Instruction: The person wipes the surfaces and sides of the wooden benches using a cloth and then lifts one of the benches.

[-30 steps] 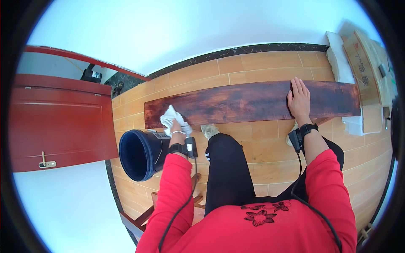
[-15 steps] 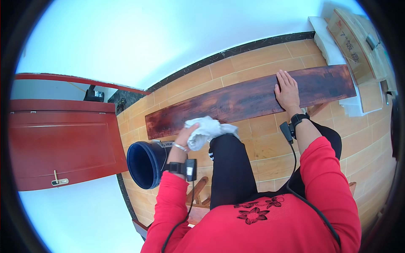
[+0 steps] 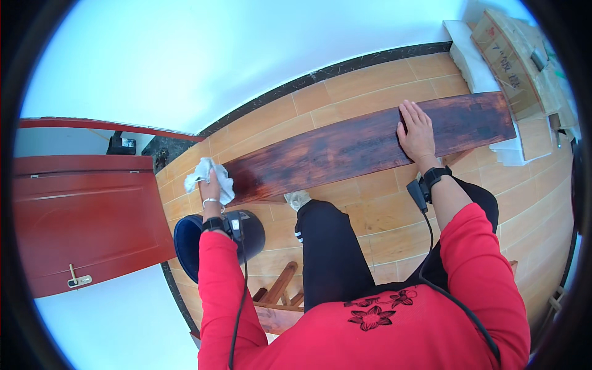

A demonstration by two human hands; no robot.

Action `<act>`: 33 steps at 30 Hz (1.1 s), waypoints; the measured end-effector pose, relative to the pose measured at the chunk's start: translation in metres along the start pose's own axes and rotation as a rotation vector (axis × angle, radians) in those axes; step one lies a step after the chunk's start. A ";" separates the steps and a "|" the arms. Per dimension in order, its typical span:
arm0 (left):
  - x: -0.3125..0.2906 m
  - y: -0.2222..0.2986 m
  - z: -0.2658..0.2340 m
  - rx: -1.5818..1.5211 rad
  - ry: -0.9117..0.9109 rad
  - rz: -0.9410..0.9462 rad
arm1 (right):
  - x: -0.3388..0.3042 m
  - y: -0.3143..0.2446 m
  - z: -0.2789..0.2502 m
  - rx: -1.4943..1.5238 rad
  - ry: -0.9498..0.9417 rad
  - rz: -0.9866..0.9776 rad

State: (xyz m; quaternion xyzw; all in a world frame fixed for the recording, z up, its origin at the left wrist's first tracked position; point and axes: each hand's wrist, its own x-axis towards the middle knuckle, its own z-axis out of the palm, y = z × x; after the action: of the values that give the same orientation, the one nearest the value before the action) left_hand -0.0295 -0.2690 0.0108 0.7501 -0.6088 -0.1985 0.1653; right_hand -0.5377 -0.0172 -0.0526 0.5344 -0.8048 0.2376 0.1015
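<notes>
A long, dark reddish-brown wooden bench (image 3: 320, 154) stretches across in front of me, its surface blotchy and shiny. Bunched in my left hand (image 3: 210, 190) is a white cloth (image 3: 217, 171), at the bench's left end. The fingers are mostly hidden by the cloth. My right hand (image 3: 417, 134) lies flat on the right half of the bench top, fingers stretched out and holding nothing. Under my left forearm, a dark blue bucket (image 3: 253, 233) lies tilted with its mouth to the left.
A red door (image 3: 92, 216) with a handle is at the left. Cardboard boxes (image 3: 509, 68) stand at the far right beside white foam (image 3: 472, 58). Below me is a wooden stool (image 3: 279, 282). Cables run from both wrist straps along my sleeves.
My left hand has moved left with the white cloth, from near my knee to the bench's left end. My right hand stays flat on the bench. The view has shifted slightly.
</notes>
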 end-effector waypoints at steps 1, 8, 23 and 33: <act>0.009 0.001 0.010 0.258 -0.038 -0.025 | 0.001 -0.001 -0.001 -0.004 -0.006 -0.001; -0.013 0.086 0.101 0.530 -0.219 0.319 | 0.004 -0.008 -0.005 -0.016 -0.017 -0.007; -0.183 0.295 0.141 0.480 -0.693 1.119 | 0.001 -0.003 -0.003 -0.012 -0.038 0.019; -0.107 0.188 0.174 0.415 -0.306 0.968 | 0.004 -0.011 -0.005 0.011 -0.030 0.006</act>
State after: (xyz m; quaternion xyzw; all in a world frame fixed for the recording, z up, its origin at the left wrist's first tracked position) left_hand -0.2947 -0.2037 -0.0380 0.3639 -0.9278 -0.0822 -0.0040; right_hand -0.5296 -0.0211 -0.0433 0.5358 -0.8067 0.2341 0.0857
